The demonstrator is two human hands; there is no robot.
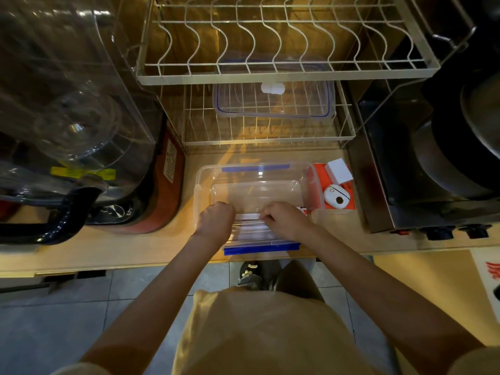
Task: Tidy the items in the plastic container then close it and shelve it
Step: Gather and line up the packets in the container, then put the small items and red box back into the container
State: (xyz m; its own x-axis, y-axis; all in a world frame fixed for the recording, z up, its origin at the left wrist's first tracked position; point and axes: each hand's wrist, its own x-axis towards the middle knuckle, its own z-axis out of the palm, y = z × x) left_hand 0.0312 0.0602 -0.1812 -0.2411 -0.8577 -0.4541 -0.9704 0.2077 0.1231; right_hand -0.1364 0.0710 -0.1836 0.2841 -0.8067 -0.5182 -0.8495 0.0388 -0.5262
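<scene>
While your left hand (216,216) and right hand (284,216) are both curled over the near end of the container (201,190), you're in the tidying step, not the closing one. Container sits open on the counter (151,249), just in front of the lower rack (265,125). Both fists are closed and narrow; between them lie some thin clear and white flat pieces (250,217) at the near wall. Right fingers look pinched on that stack; whether the left hand actually grips anything, cannot tell, its fingers are turned under. Far half of the container looks bare. Blue clips (255,168) show at the far rim and at the near edge, both undone. Lid (273,100) rests on the lower rack, well apart from the container, under the upper rack (284,41). Orange box (338,190) with white bits sits just right of the container; unclear if it belongs inside. Next move, by my read: square the flat pieces down against the floor of the container so nothing stands above the rim, then free a hand to fetch the lid from the rack. Watch the near clip hanging off the counter edge.
</scene>
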